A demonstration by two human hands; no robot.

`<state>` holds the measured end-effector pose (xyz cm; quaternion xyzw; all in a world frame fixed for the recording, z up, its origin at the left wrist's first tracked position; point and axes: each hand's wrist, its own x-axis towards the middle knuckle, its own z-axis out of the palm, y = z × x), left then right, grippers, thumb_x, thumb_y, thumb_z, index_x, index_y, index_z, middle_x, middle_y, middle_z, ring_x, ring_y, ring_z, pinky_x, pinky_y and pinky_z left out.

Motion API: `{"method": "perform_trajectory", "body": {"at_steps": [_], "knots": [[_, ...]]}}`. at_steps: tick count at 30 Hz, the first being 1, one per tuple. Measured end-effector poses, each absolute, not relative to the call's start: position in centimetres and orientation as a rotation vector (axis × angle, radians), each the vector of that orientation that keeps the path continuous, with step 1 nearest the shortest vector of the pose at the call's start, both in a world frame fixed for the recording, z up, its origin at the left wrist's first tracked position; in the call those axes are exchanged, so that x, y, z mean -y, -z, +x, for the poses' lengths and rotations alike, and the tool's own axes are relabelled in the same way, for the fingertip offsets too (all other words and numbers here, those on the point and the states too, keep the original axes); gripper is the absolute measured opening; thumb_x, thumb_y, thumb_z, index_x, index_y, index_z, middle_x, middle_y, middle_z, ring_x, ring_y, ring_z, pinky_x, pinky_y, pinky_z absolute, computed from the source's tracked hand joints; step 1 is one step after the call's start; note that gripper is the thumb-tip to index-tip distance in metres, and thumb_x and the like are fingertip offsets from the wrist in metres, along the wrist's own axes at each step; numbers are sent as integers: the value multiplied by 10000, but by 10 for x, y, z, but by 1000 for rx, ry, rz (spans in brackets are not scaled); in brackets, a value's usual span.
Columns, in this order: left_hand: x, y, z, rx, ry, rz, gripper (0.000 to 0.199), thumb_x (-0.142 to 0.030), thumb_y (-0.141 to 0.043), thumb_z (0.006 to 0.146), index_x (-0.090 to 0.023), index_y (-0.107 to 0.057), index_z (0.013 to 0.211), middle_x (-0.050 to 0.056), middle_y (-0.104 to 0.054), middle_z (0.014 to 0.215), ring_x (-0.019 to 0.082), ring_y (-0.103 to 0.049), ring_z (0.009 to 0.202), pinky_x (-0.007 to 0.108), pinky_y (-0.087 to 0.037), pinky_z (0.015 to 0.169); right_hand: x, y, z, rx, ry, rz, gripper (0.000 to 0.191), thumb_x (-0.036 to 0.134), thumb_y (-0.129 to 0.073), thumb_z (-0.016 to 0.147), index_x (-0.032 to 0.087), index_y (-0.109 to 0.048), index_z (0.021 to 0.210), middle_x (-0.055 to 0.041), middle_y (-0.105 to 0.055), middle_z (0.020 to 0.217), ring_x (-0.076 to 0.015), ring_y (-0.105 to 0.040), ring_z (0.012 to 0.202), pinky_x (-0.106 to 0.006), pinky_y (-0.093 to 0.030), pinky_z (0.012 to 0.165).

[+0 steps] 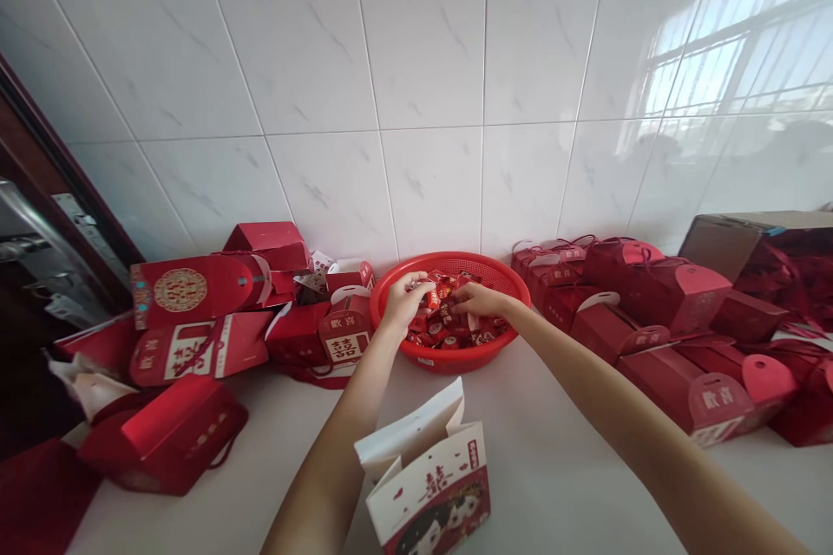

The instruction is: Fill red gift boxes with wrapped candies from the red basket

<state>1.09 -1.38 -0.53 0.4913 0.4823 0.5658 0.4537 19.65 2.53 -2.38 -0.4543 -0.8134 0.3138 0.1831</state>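
A round red plastic basket (449,357) stands against the wall, with many red wrapped candies (449,325) inside. My left hand (407,302) is over the basket's left side, its fingers closed round small wrapped candies, one of them red. On the right, my right hand (480,300) reaches down into the pile with curled fingers; the fingertips are among the wrappers, and what they grip is hidden. Between my forearms, an open-topped white and red paper gift bag (429,477) with printed cartoon figures stands on the white table (547,451).
Red gift boxes (175,434) are piled at the left, some lying on their sides. More closed red boxes (690,390) crowd the right. A cardboard carton (722,247) with red contents stands far right. Behind rises a tiled wall (429,87); a door handle (26,217) is at far left.
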Motion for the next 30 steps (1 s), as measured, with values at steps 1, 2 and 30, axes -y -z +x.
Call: {"method": "perform_trajectory", "body": {"at_steps": [1,2,30], "knots": [[14,5,11,-1192,-1398,1211,299,-243,-753,632,-159,-690,912,43,-696,825,143,-629,688,180,-490,454,-25,24,196,2270,-925,-1278,215,265,-596,821,203,-518,630,23,-605,548,-161,-603,567,-272,-467,592],[14,5,11,-1194,-1397,1211,300,-243,-754,633,-159,-692,914,49,-701,842,144,-632,695,179,-491,456,-25,25,196,2248,-963,-1277,236,279,-578,840,210,-495,630,26,-593,515,-167,-609,542,-274,-473,574],[13,8,11,-1187,-1411,1213,282,-268,-757,616,-161,-704,871,49,-678,875,147,-615,728,179,-492,445,-13,15,189,2622,-1155,-1562,461,458,-908,464,197,-628,721,35,-605,637,-149,-557,604,-264,-412,549]]}}
